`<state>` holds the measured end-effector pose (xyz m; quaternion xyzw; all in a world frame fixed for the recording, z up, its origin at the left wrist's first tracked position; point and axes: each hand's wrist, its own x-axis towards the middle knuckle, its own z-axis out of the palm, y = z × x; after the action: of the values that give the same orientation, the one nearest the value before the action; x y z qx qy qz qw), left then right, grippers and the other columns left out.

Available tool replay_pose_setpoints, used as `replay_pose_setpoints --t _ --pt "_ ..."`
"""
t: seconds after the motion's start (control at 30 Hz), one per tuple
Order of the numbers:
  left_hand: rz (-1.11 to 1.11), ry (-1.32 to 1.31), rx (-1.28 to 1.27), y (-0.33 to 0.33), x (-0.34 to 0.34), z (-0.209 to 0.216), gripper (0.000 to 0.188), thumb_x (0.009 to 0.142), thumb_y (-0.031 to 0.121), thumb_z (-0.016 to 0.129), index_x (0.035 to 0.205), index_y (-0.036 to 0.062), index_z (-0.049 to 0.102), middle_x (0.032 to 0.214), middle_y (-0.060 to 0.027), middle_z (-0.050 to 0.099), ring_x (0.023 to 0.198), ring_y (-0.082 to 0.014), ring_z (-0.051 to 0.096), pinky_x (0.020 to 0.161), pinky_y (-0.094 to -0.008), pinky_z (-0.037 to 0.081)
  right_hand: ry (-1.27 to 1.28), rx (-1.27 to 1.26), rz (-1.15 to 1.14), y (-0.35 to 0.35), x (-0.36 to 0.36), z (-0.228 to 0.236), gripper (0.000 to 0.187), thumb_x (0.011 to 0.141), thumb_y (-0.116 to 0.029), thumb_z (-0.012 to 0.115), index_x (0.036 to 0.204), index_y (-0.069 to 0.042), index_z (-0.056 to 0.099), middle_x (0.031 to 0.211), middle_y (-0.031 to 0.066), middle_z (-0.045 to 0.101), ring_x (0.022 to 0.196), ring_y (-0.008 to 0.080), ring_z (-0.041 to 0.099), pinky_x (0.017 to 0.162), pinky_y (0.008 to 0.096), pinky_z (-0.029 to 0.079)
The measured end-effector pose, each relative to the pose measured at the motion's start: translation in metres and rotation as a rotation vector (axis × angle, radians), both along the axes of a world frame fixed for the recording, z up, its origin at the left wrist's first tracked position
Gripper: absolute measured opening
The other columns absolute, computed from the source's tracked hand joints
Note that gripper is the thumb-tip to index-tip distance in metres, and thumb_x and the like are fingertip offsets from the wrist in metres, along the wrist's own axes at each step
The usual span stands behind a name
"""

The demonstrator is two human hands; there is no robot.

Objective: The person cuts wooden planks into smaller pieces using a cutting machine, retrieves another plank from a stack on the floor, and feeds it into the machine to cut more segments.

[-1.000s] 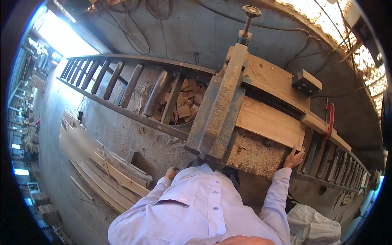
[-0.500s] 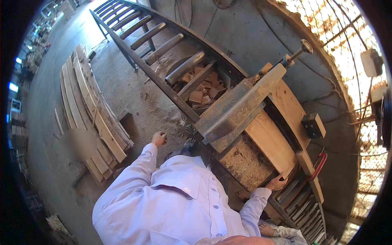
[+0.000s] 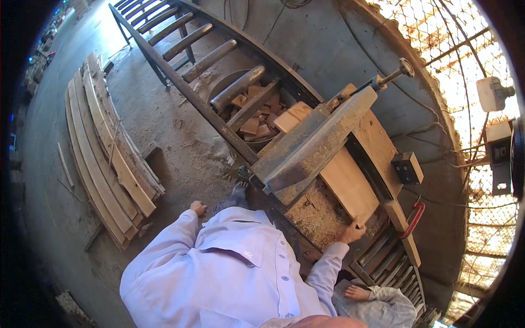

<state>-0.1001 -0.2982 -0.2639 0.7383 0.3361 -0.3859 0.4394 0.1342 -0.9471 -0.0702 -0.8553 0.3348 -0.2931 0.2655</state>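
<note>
A pale wooden board lies flat on the dusty machine bed and runs beneath the machine's metal crossbeam. My right hand grips the board's near end, thumb and fingers against its edge. Beyond the crossbeam, the far end of a board sticks out toward the rollers; the crossbeam hides what lies between. My left hand hangs by my side over the floor, away from the machine, its fingers loosely bent and nothing visible in them.
A roller conveyor stretches to the far left, with wood offcuts in a round container below. Long planks are stacked on the floor at left. A red clamp sits at right. A co-worker's hand shows at lower right.
The board has slid farther under the crossbeam, and its far end now shows beyond it. My right hand has moved forward with the near end. The view has shifted slightly.
</note>
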Motion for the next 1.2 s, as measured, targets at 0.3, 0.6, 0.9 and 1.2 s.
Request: replay_pose_setpoints --t 0.3,0.6,0.9,1.2 --pt "0.286 -0.27 -0.142 0.017 0.134 0.009 0.026 0.096 0.021 0.062 0.112 -0.0001 0.064 0.091 -0.0125 0.069 0.073 -0.0233 0.069 0.058 -0.0342 0.056 -0.13 0.2 -0.057 0.157 0.014 0.046 0.054 0.094 -0.031 0.069 0.127 0.008 0.05 0.124 0.0213 0.057 0.115 0.0295 0.053 0.1 0.0388 0.041" --pt "0.419 -0.242 -0.206 0.063 0.116 0.001 0.022 0.096 0.019 0.062 0.103 -0.0013 0.064 0.08 -0.0116 0.067 0.062 -0.0223 0.065 0.051 -0.0353 0.051 -0.276 1.818 0.281 0.184 0.038 0.028 0.051 0.102 -0.025 0.056 0.143 0.002 0.042 0.15 0.0235 0.042 0.14 0.036 0.04 0.109 0.0458 0.043" --pt "0.383 -0.16 -0.214 0.045 0.065 0.048 0.027 0.091 0.017 0.062 0.101 -0.0086 0.064 0.087 -0.022 0.071 0.069 -0.0322 0.072 0.057 -0.0399 0.058 -0.693 1.849 0.101 0.199 0.066 0.013 0.027 0.099 -0.012 0.059 0.124 -0.002 0.057 0.119 0.0151 0.063 0.116 0.0273 0.057 0.099 0.0481 0.052" --pt "0.17 -0.308 -0.12 0.016 0.053 0.063 0.027 0.093 0.015 0.059 0.11 -0.007 0.062 0.088 -0.0205 0.071 0.068 -0.0317 0.071 0.055 -0.0416 0.059 0.093 0.167 0.185 -0.032 -0.097 0.006 0.054 0.08 -0.01 0.079 0.13 0.0 0.06 0.117 0.0176 0.07 0.108 0.0321 0.066 0.095 0.0378 0.051"
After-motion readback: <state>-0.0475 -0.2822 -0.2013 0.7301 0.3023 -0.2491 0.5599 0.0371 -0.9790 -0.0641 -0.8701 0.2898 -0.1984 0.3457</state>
